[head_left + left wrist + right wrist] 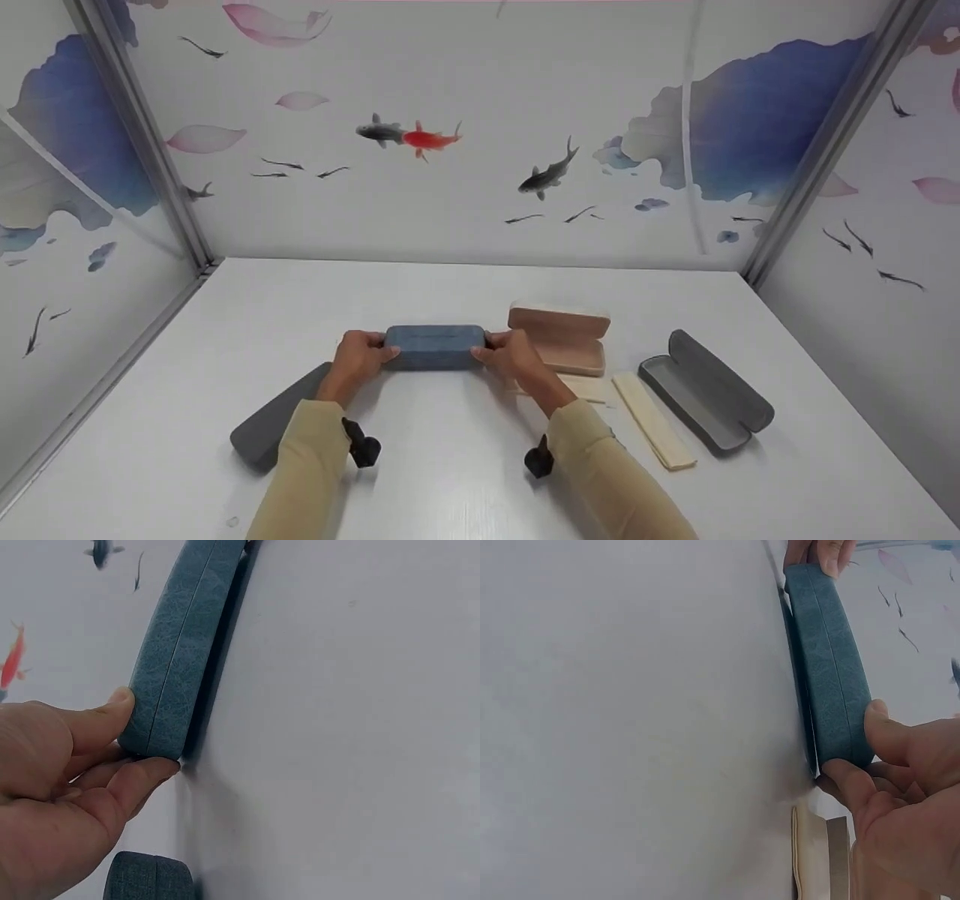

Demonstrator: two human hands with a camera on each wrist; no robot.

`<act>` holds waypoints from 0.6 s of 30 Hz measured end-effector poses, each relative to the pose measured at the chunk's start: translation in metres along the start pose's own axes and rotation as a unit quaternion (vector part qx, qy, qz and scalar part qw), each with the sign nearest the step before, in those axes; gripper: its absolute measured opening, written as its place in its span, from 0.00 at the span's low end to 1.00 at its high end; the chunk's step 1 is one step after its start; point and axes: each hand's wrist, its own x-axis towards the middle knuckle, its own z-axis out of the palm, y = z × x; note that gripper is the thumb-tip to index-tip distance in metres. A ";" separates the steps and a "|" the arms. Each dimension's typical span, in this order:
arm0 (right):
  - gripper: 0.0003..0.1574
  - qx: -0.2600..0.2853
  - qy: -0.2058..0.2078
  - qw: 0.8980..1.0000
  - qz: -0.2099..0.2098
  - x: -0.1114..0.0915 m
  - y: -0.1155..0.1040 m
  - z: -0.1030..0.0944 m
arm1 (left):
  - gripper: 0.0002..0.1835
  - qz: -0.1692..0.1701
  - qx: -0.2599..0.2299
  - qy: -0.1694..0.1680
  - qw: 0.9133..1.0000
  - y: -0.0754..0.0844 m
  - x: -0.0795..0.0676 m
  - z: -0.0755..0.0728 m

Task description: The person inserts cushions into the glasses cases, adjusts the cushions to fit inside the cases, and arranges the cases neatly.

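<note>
A closed blue glasses case is held level by both hands, one at each end. My left hand pinches its left end, with the thumb on the near side. At the right end, my right hand grips in the same way. In the left wrist view the seam of the blue case is shut, and a dark shadow lies along its underside. The right wrist view shows a thin gap between the blue case and the white table.
A closed dark grey case lies left, partly behind the left forearm. An open pink case stands beside the right hand. Farther right are a folded cream cloth and an open grey case. Another cream cloth lies before the pink case.
</note>
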 end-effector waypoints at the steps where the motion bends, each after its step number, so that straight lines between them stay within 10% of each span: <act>1: 0.33 0.003 -0.005 1.000 0.003 -0.001 -0.001 0.000 | 0.23 -0.004 -0.002 -0.002 1.000 0.000 0.000 -0.001; 18: 0.26 0.116 0.020 0.993 0.014 -0.029 -0.013 -0.021 | 0.31 0.015 -0.001 0.010 1.000 0.014 -0.014 0.006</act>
